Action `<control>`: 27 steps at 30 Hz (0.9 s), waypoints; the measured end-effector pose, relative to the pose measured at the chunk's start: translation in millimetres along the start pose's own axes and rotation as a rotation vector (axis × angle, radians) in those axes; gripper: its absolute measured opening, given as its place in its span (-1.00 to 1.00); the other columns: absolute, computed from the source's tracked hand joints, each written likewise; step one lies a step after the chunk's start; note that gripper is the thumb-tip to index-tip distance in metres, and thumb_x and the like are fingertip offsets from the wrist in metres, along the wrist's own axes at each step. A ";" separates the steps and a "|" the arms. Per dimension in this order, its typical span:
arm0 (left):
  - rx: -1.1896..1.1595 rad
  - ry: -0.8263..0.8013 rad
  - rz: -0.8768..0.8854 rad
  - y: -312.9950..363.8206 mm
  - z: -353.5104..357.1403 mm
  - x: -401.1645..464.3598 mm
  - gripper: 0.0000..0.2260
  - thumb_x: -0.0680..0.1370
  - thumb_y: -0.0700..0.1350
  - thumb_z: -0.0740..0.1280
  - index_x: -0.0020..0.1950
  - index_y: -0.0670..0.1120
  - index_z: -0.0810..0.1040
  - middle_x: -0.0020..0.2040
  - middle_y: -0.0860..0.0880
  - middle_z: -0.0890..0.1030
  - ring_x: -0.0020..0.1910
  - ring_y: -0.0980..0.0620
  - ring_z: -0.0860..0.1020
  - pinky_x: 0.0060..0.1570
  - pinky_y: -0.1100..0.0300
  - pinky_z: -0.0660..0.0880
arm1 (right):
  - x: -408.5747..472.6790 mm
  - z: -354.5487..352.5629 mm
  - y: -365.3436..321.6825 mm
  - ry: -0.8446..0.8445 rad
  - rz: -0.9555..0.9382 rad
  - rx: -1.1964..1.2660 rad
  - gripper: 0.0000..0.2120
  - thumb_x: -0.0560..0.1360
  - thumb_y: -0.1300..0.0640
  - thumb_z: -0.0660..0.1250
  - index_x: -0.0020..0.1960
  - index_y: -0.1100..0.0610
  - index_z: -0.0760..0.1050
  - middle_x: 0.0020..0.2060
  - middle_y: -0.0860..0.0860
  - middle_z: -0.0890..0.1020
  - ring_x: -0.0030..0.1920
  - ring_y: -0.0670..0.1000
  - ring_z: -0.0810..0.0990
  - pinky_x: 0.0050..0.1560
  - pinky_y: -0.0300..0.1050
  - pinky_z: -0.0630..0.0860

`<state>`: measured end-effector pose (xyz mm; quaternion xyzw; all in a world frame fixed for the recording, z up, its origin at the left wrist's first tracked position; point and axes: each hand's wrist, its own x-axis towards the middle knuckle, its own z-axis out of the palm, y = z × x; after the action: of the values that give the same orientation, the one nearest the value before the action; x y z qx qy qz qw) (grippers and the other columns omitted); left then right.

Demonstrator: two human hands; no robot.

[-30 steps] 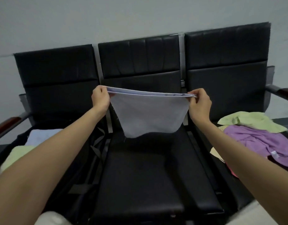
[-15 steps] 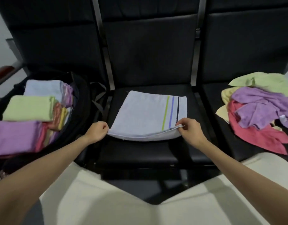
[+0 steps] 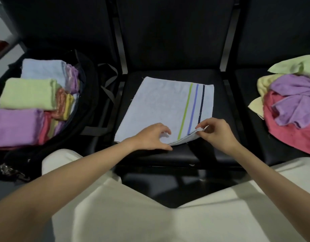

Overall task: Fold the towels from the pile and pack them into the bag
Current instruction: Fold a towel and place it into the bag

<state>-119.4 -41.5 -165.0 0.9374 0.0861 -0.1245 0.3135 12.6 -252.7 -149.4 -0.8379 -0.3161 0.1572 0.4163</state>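
Now R hand (image 3: 216, 132) pinches towel (image 3: 161, 109) corner; L hand (image 3: 151, 136) above, loosely curled.

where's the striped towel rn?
Head view, centre: the striped towel lies flat on the middle seat, between the bag and the loose pile.
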 end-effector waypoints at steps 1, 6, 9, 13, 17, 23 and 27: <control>-0.052 0.007 0.003 10.8 6.3 9.2 -0.53 0.38 0.08 0.52 0.21 -0.06 0.54 0.14 0.00 0.55 0.09 0.08 0.52 0.14 0.21 0.45 | 4.0 -0.6 1.0 -0.017 0.009 0.016 -0.84 0.36 0.29 0.49 -0.24 0.05 0.60 -0.38 -0.15 0.57 -0.43 -0.16 0.48 -0.35 -0.44 0.35; -0.249 0.115 -0.025 42.2 29.1 46.9 -0.78 0.49 -0.06 0.40 0.05 -0.16 0.62 -0.11 -0.09 0.64 -0.18 0.03 0.52 -0.12 0.18 0.43 | 24.5 -16.4 2.5 -0.231 0.168 0.286 -0.91 0.36 0.27 0.51 -0.15 0.18 0.64 -0.29 0.06 0.61 -0.36 -0.15 0.49 -0.28 -0.31 0.42; -0.319 0.137 -0.031 47.9 33.5 56.1 -0.85 0.54 -0.15 0.33 -0.03 -0.23 0.59 -0.34 -0.02 0.49 -0.37 0.09 0.39 -0.31 0.24 0.30 | 57.2 -27.0 12.2 -0.179 0.296 0.327 -0.96 0.44 0.23 0.43 -0.14 0.21 0.63 -0.29 0.08 0.64 -0.36 -0.09 0.50 -0.30 -0.23 0.43; -0.402 0.098 -0.052 51.0 29.6 60.7 -0.96 0.53 -0.18 0.34 -0.09 -0.14 0.55 -0.46 0.03 0.50 -0.46 0.15 0.42 -0.30 0.22 0.34 | 132.0 -24.5 50.7 0.219 0.459 0.038 -0.86 0.45 0.25 0.34 -0.20 0.33 0.56 -0.29 0.22 0.58 -0.31 0.11 0.57 -0.24 -0.01 0.54; -0.570 -0.087 -0.181 54.4 17.2 61.0 -0.93 0.52 -0.28 0.28 -0.14 -0.14 0.47 -0.53 0.11 0.45 -0.45 0.01 0.55 -0.30 0.17 0.55 | 186.0 -14.4 61.4 0.177 0.531 -0.237 -0.60 0.48 0.03 0.36 0.15 0.30 0.42 0.11 0.26 0.46 0.20 0.26 0.46 0.08 0.05 0.44; -0.649 -0.297 -0.336 50.9 1.9 66.4 -0.83 0.48 -0.31 0.25 -0.29 -0.14 0.38 -0.31 -0.09 0.35 -0.25 -0.12 0.55 0.02 -0.02 0.61 | 206.2 -10.0 60.8 0.157 0.667 -0.268 -0.35 0.43 -0.02 0.45 0.38 0.24 0.29 0.37 0.26 0.25 0.32 0.23 0.33 0.27 0.06 0.36; -0.741 -0.406 -0.369 54.9 3.4 69.0 -0.90 0.39 -0.29 0.30 -0.26 -0.16 0.40 -0.20 -0.13 0.36 -0.17 -0.16 0.46 -0.13 0.12 0.63 | 199.2 -14.1 66.5 0.122 0.649 -0.298 -0.47 0.46 0.07 0.43 0.34 0.23 0.34 0.36 0.25 0.29 0.32 0.24 0.36 0.23 0.07 0.40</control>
<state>-41.0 -81.2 -156.4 0.6878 0.2270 -0.3200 0.6108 196.1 -159.6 -193.9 -0.9539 -0.0275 0.1833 0.2360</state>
